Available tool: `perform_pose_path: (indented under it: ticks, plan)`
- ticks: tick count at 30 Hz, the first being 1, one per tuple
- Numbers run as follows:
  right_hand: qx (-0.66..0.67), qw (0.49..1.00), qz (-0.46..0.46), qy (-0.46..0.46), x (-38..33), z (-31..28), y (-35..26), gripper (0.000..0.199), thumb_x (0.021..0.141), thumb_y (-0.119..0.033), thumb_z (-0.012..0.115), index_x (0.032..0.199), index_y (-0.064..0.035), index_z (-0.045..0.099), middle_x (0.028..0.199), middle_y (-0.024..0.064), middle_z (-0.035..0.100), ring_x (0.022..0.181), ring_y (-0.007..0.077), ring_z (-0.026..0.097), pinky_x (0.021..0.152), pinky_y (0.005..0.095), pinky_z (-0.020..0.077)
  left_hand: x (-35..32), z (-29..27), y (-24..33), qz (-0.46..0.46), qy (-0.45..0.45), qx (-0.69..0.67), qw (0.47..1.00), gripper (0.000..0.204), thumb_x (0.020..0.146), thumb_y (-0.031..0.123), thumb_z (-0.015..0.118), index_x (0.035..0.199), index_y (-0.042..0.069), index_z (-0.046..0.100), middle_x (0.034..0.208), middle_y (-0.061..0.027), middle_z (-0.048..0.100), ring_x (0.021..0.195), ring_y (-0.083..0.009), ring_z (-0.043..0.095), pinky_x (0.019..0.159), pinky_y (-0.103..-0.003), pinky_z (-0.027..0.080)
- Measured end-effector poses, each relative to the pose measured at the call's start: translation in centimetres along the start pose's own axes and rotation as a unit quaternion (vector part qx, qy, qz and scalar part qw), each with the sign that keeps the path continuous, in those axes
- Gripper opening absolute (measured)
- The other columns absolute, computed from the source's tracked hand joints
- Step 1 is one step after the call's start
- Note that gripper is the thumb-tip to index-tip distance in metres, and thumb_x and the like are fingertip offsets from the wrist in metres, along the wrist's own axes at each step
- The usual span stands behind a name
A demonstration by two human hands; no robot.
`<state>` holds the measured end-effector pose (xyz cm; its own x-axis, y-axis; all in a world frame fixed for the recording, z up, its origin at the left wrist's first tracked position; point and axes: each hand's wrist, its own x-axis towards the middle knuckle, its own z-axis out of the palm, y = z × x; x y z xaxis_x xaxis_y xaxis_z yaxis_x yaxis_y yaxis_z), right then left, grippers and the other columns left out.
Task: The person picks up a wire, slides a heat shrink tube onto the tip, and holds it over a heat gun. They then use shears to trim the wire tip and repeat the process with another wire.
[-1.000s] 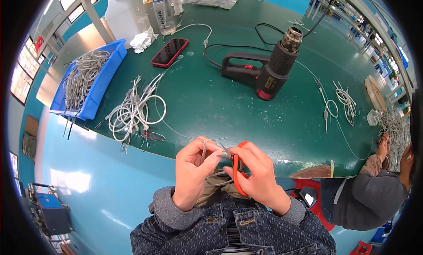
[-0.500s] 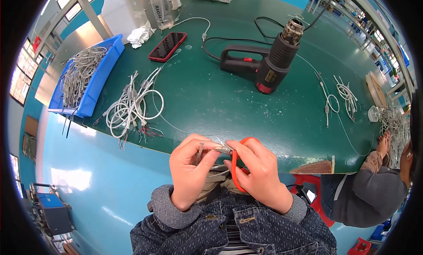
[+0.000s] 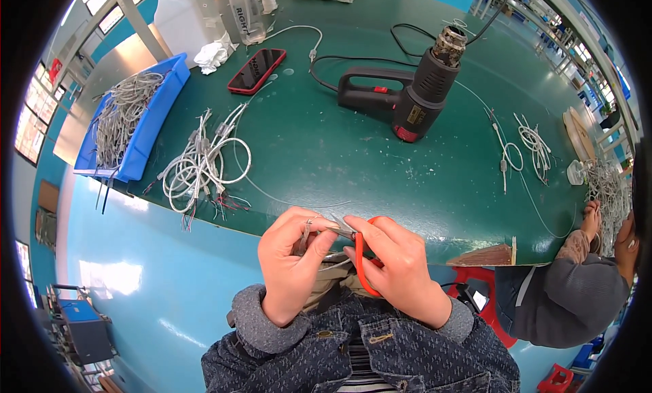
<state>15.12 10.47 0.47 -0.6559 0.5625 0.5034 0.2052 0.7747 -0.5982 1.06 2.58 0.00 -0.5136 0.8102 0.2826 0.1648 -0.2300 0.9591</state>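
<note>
Just off the table's near edge, my right hand [image 3: 394, 256] grips a pair of red-handled scissors [image 3: 360, 264]. Their slightly parted blades reach the fingertips of my left hand [image 3: 292, 254]. That hand is closed, thumb against forefinger, on a thin grey-white cable [image 3: 303, 242]. The cable's tip is mostly hidden by fingers and blades. Beyond my hands, a bundle of white cables [image 3: 197, 165] with bared coloured wire ends lies on the green table [image 3: 326, 148]. A black heat gun [image 3: 424, 94] stands on the table, nozzle up.
A blue tray [image 3: 153, 128] full of cables sits at the left. A red-rimmed phone [image 3: 257, 71], crumpled tissue [image 3: 214, 53] and clear bottle [image 3: 247, 16] are at the back left. More coiled cable [image 3: 535, 148] lies right, near a co-worker [image 3: 570, 298] handling a cable pile.
The scissor blades stand a little wider apart than before. My left hand has shifted slightly left, still pinching the cable.
</note>
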Motion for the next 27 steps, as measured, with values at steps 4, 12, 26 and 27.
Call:
perform_pose_path:
  ticks: [4, 12, 26, 27]
  plan:
    - [0.022, 1.0, 0.015, -0.012, 0.1, -0.1, -0.2, 0.043, 0.067, -0.002, 0.073, 0.108, 0.0005, 0.061, 0.074, 0.0103, 0.056, 0.056, 0.0221, 0.054, 0.049, 0.0314, 0.043, 0.1, -0.1, 0.1, -0.005, -0.004, -0.008, 1.0, 0.006, 0.08, -0.002, 0.065, 0.086, -0.003, 0.064, 0.084, -0.0042, 0.058, 0.065, -0.0048, 0.048, 0.054, -0.018, 0.036]
    - [0.012, 1.0, 0.007, -0.017, -0.1, -0.1, 0.0, 0.044, 0.068, -0.002, 0.073, 0.11, 0.0006, 0.06, 0.07, 0.0096, 0.055, 0.053, 0.0211, 0.053, 0.048, 0.0307, 0.0423, 0.1, -0.4, -0.1, -0.012, -0.018, -0.012, 1.0, 0.006, 0.08, -0.002, 0.065, 0.086, -0.004, 0.063, 0.086, -0.0053, 0.057, 0.068, -0.006, 0.051, 0.056, -0.019, 0.04]
    - [-0.075, 0.987, 0.135, 0.048, -0.4, -1.4, 2.9, 0.042, 0.07, 0.001, 0.07, 0.111, -0.0027, 0.058, 0.075, 0.008, 0.058, 0.057, 0.0229, 0.055, 0.052, 0.0307, 0.0456, 0.2, -0.6, 0.3, -0.105, -0.033, -0.104, 0.988, 0.003, 0.082, -0.002, 0.062, 0.084, -0.004, 0.06, 0.085, -0.0032, 0.053, 0.063, -0.0039, 0.043, 0.049, -0.017, 0.03]
    - [-0.139, 0.977, 0.147, 0.064, -0.5, -2.5, 4.5, 0.039, 0.07, 0.002, 0.068, 0.107, -0.0029, 0.059, 0.079, 0.0086, 0.059, 0.062, 0.0236, 0.056, 0.057, 0.0315, 0.0472, 0.3, -0.5, 0.3, -0.115, -0.037, -0.116, 0.986, 0.003, 0.082, -0.002, 0.061, 0.084, -0.004, 0.06, 0.084, -0.0028, 0.053, 0.062, -0.0034, 0.042, 0.048, -0.017, 0.029]
